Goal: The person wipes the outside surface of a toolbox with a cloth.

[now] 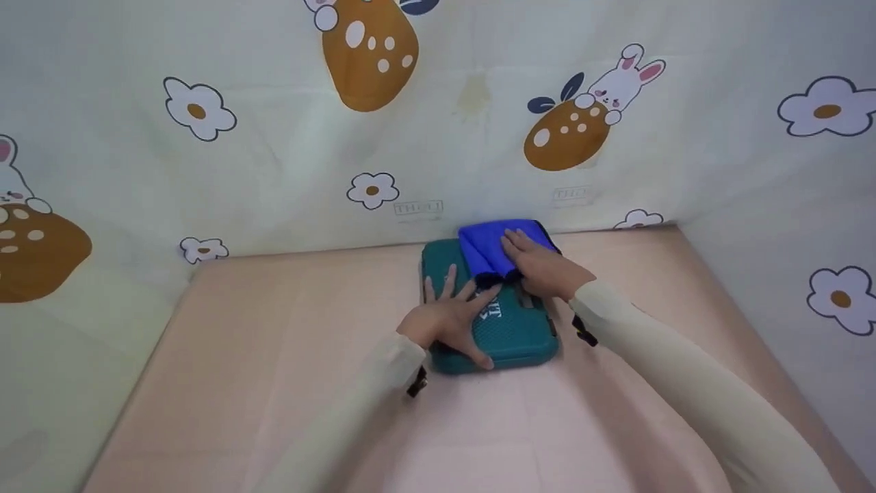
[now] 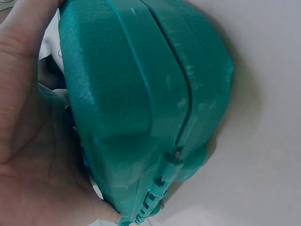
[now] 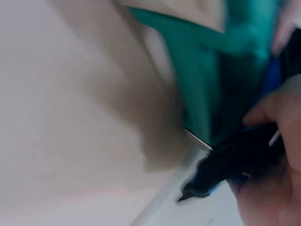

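Observation:
A teal hard case [image 1: 510, 335] with white lettering and a textured lid lies closed on the table. My left hand [image 1: 448, 318] rests spread over its near left part, thumb towards the near edge. The left wrist view shows the case's side [image 2: 141, 94], with its seam and a hinge [image 2: 155, 188]. Over the far right part of the lid lies a blue cloth [image 1: 489, 243] with black edging. My right hand [image 1: 544, 267] presses on this cloth, fingers flat on top. A bunched dark fold [image 3: 235, 160] of it sits between thumb and palm in the blurred right wrist view.
The case stands near the far edge of a pale pink table [image 1: 308, 370]. A curtain [image 1: 274, 157] printed with flowers and rabbits hangs directly behind and along both sides. A dark strap end [image 1: 584, 331] hangs under the right cuff.

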The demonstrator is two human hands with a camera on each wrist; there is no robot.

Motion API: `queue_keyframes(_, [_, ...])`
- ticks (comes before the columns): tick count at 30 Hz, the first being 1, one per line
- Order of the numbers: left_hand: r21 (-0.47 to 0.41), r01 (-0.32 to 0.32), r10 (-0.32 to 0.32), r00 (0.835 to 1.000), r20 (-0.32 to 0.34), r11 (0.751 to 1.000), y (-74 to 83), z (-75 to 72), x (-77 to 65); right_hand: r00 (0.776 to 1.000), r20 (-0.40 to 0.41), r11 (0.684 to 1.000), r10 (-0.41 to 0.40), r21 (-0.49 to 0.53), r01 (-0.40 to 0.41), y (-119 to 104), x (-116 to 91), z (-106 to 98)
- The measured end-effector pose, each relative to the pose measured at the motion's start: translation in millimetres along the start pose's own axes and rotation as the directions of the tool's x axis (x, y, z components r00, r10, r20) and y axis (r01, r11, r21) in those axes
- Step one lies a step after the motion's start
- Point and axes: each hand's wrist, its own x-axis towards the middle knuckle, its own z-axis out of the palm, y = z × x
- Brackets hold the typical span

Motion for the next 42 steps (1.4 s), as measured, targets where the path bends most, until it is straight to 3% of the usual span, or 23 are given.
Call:
queue_keyframes(3, [0.009, 0.000, 0.000, 1.000, -0.002, 1.000, 1.3, 0.2, 0.8, 0.999, 0.052, 0.999, 0.013, -0.037, -0.011, 0, 2, 3])
queue_keyframes(10, [-0.001, 0.017, -0.017, 1.000, 0.010, 1.000, 2.0, 3.2, 0.2, 0.988, 0.134, 0.997, 0.077, -0.018, -0.076, -5, 11, -4])
queue_keyframes(19, [0.007, 0.019, -0.019, 1.000, 0.006, 1.000, 3.2, 0.8, 1.1, 0.981, 0.134, 0.990, 0.142, -0.025, -0.140, 0, 23, -8])
queue_keyframes(25, [-0.007, -0.004, 0.003, 1.000, -0.018, 1.000, 2.8, 1.4, -6.9, 0.976, 0.136, 0.986, 0.169, -0.022, -0.167, -5, 30, -10])
queue_keyframes(28, [-0.023, -0.028, 0.027, 0.998, -0.050, 0.999, 1.0, 4.3, -12.6, 0.975, 0.146, 0.986, 0.168, -0.021, -0.167, -7, 31, -10])
queue_keyframes(33, [-0.033, -0.059, 0.056, 0.993, -0.104, 0.998, -2.8, 9.8, -17.5, 0.982, 0.157, 0.994, 0.102, -0.060, -0.094, -6, 28, -6])
queue_keyframes(42, [-0.038, -0.069, 0.064, 0.991, -0.120, 0.997, -0.6, 11.1, -14.9, 0.976, 0.208, 0.995, 0.070, -0.083, -0.054, -12, 10, -5])
